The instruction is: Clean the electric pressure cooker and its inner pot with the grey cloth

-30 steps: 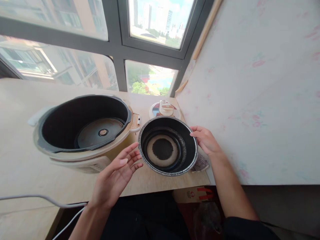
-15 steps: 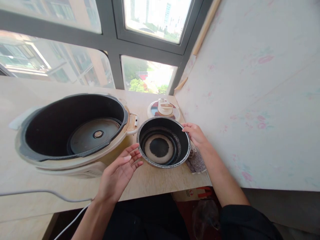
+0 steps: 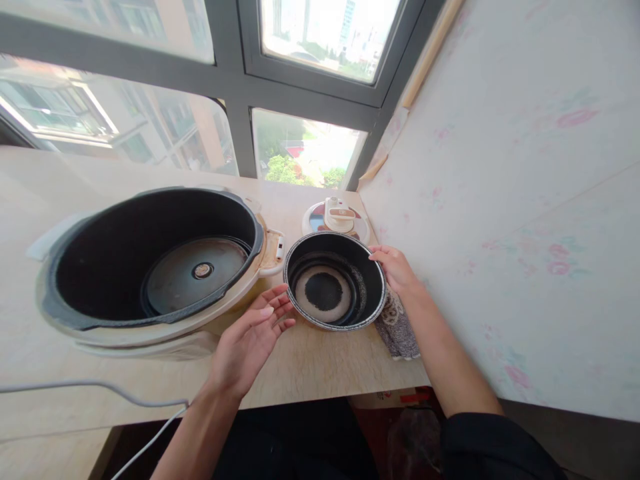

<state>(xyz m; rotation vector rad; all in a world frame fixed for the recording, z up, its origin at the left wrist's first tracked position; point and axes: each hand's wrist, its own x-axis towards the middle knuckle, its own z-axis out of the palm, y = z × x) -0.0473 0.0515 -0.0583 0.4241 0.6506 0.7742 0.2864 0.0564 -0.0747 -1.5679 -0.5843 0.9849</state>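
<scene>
Black inside, with a pale ring around the dark middle of its base, the inner pot (image 3: 335, 283) is between the two hands near the front of the desk (image 3: 310, 370), its mouth facing up and somewhat toward the wearer; whether its base rests on the surface cannot be told. The right hand (image 3: 395, 269) pinches the far right of the rim, fingers narrowed on the edge, presumably because the pot shows no handle. The left hand (image 3: 253, 343) has its fingers loosely spread, palm turned to the pot and tips at its left rim, as if to steady that side; I cannot tell if they press on it. Just behind the pot sits the lid (image 3: 336, 219), handle uppermost, perhaps put there to be out of the way. A patterned cloth (image 3: 400, 333) lies to the right, partly hidden by the pot and the right arm. To the left stands the large cooker body (image 3: 155, 267), uncovered, a round plate in its floor. A grey cord (image 3: 100, 385) runs along the front left, and beyond everything rise the window frame (image 3: 235, 93) and flowered wall (image 3: 525, 200)
</scene>
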